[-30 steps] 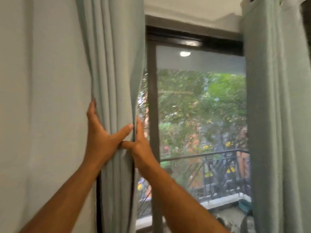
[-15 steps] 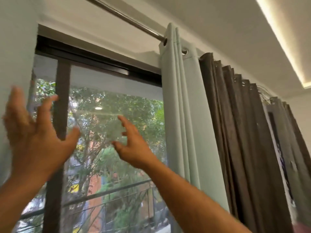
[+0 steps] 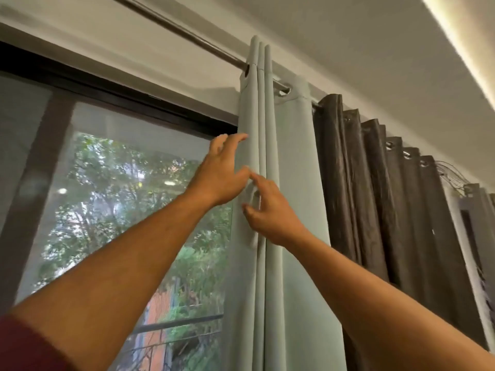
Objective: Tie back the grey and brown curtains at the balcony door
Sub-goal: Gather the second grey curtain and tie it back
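head view: looking up at the top right of the balcony door (image 3: 128,199), both arms raised.
grey curtain (image 3: 292,210): hangs from the curtain rod (image 3: 187,33) by eyelets, gathered into tight vertical pleats at the right edge of the glass.
brown curtain (image 3: 380,196): just right of the grey one on the same rod, bunched in dark folds, touching the grey panel's edge.
left hand (image 3: 222,175): fingers spread, loosely open; fingertips at the left outer fold of the grey curtain. Motion blur, can't tell if they press the cloth. Holding nothing.
right hand (image 3: 267,210): below and right of the left hand, on the front pleats of the grey curtain; index finger extended up along a fold, thumb apart, other fingers curled. Blurred — can't tell whether it pinches a pleat.
hands: nearly touching each other.
sleeve (image 3: 24,346): dark red, on the left arm, bottom-left corner.
ceiling (image 3: 375,36): lit strip along the right edge.
outside: trees and a railing through the glass.
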